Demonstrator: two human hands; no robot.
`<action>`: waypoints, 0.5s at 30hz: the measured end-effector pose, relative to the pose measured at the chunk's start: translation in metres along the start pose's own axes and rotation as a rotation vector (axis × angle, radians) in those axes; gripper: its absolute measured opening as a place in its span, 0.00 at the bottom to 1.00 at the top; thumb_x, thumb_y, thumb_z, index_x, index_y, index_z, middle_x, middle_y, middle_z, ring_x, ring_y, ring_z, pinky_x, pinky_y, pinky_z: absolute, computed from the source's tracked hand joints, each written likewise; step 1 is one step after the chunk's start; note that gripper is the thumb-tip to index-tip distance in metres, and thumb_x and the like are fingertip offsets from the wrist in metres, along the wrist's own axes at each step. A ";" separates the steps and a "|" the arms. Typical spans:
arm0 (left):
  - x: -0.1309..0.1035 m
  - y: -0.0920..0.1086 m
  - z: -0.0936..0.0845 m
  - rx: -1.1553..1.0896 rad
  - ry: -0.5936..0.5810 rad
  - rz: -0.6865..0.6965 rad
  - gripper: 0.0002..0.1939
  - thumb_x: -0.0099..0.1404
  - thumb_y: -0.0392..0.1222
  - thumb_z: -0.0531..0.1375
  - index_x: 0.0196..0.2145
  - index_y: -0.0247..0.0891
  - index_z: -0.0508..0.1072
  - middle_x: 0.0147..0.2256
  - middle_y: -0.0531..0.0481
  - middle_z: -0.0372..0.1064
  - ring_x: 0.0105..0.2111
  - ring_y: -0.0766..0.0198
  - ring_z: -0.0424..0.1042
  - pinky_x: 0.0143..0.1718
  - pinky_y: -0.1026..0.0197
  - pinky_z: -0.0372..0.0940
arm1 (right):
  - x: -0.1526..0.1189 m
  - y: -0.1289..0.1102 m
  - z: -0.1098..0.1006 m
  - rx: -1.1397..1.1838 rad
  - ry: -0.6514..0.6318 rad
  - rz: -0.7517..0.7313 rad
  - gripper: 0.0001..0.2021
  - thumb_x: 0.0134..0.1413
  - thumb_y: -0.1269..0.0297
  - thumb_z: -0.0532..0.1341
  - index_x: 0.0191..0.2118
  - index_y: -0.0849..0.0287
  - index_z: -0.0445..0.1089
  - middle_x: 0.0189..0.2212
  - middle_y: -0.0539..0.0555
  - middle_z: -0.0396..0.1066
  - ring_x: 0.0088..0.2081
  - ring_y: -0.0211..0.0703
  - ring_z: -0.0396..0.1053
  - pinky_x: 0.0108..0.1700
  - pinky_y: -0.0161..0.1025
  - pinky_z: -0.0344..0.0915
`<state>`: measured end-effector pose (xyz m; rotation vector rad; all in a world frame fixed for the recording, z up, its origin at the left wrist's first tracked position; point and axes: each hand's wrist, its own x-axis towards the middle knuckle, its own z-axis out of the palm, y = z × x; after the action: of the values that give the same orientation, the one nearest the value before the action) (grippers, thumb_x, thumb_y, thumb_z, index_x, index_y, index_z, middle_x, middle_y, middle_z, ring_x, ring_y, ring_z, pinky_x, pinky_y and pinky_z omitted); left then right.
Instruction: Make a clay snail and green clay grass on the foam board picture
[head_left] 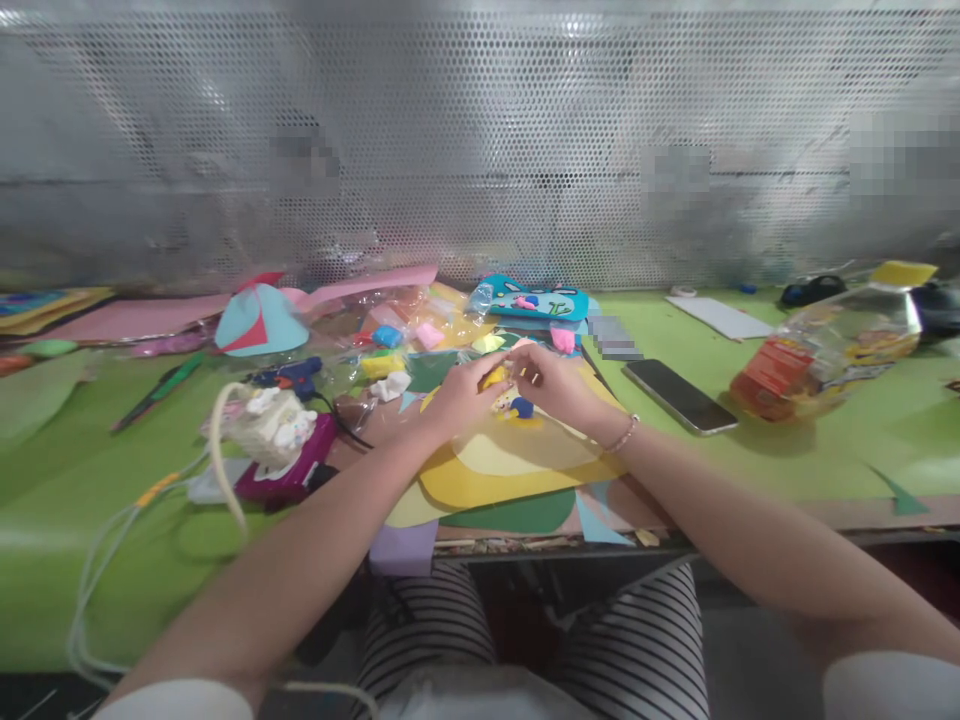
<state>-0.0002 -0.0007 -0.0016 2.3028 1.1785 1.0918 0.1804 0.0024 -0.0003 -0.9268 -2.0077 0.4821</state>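
left hand [474, 392] curls round a yellow lump [495, 378], right hand [556, 382] bends half-curled, hold unclear, above rounded yellow card [472, 487], a plastic bottle [836, 340] of amber liquid [763, 403] right of it.

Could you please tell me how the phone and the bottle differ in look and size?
The phone is flat and slim, while the bottle is much bulkier. The phone shows a dark screen; the bottle is see-through, with a yellow cap and red label. Both rest on the green tabletop, right of the right hand.

White sleeves [176, 700], beaded bracelet [625, 434], striped trousers [641, 640]
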 end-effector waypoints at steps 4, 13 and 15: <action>0.003 -0.003 -0.004 0.093 0.083 -0.032 0.19 0.62 0.38 0.58 0.52 0.38 0.69 0.49 0.45 0.71 0.48 0.60 0.71 0.51 0.58 0.63 | 0.005 0.004 -0.011 0.175 0.113 0.110 0.12 0.43 0.76 0.53 0.37 0.57 0.64 0.28 0.49 0.66 0.28 0.37 0.67 0.32 0.37 0.67; 0.010 -0.024 -0.012 0.456 0.073 -0.146 0.14 0.63 0.33 0.54 0.47 0.32 0.70 0.45 0.40 0.72 0.47 0.54 0.70 0.49 0.55 0.63 | 0.011 0.006 -0.020 0.579 0.054 0.381 0.05 0.45 0.66 0.63 0.30 0.60 0.70 0.25 0.49 0.67 0.26 0.34 0.65 0.34 0.38 0.69; 0.010 -0.023 -0.013 0.466 0.077 -0.151 0.14 0.63 0.33 0.54 0.47 0.32 0.71 0.44 0.40 0.73 0.46 0.54 0.71 0.48 0.56 0.64 | 0.011 0.005 -0.019 0.626 0.053 0.380 0.08 0.44 0.62 0.66 0.30 0.60 0.70 0.24 0.48 0.66 0.25 0.33 0.64 0.33 0.37 0.69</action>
<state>-0.0188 0.0201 -0.0020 2.4600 1.7625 0.9324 0.1946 0.0140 0.0135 -0.8960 -1.4796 1.1999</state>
